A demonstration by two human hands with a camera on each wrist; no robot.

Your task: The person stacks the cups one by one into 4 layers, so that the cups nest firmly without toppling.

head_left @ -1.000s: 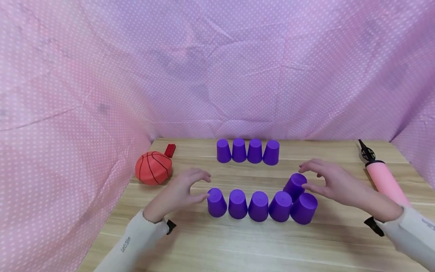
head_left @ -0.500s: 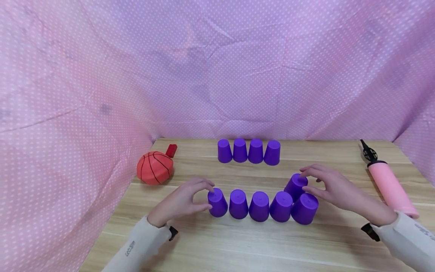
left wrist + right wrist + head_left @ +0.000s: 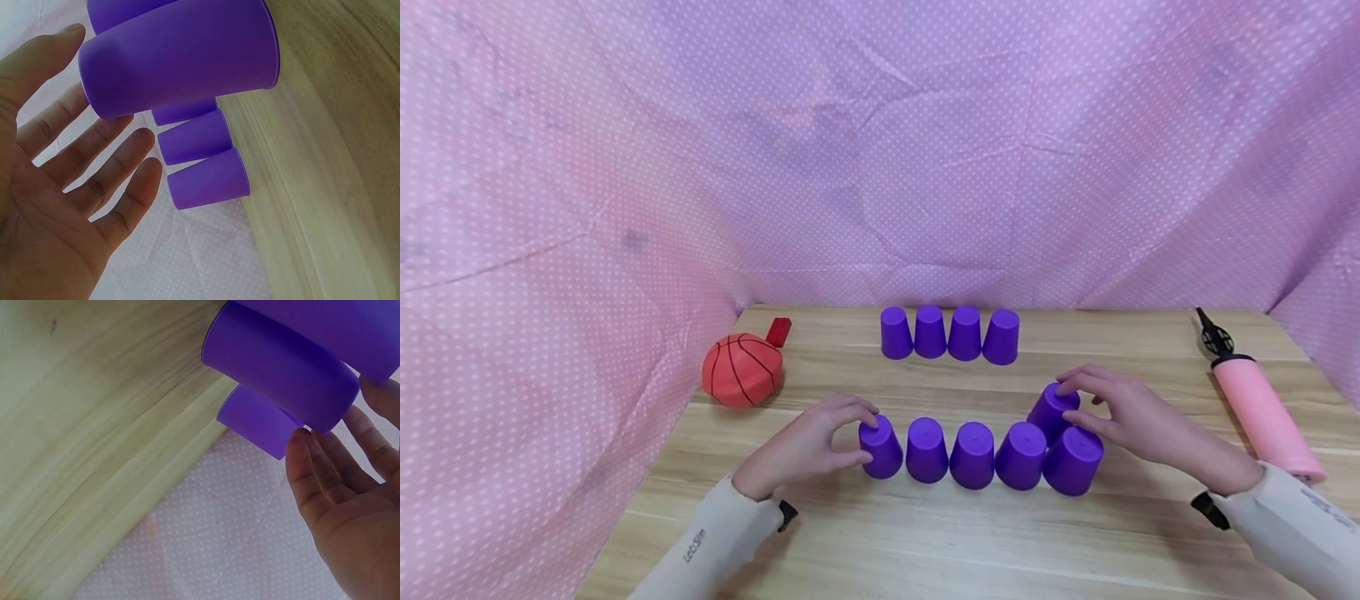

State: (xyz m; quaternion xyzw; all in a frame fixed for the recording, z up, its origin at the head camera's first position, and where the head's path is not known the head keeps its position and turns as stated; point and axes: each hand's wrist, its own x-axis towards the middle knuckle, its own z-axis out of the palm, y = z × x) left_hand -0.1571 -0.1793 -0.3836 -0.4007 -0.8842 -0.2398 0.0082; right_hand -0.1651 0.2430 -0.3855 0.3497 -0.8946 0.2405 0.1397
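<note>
Several purple cups stand upside down in a front row on the wooden table. My left hand [image 3: 808,446] is at the leftmost cup [image 3: 881,454], its thumb and index finger on either side of the raised base. In the left wrist view that cup [image 3: 181,56] fills the top, and the fingers [image 3: 94,156] look spread and fairly straight. At the right, my right hand [image 3: 1127,417] reaches a cup [image 3: 1051,415] set behind the row's end cup [image 3: 1072,462]. Its thumb and index fingertips overlap that cup's base; the other fingers [image 3: 312,469] extend loosely behind it.
Farther back stands a second row of purple cups [image 3: 947,335]. A red basketball-patterned object [image 3: 742,371] with a red tab [image 3: 778,332] lies at left. A pink hand pump [image 3: 1262,412] with a black nozzle lies at right. Pink dotted cloth [image 3: 880,167] surrounds the table.
My left hand has moved right, bringing its thumb and index finger to the leftmost cup. My right hand has shifted slightly down and left at the rear cup. The cups stand where they were.
</note>
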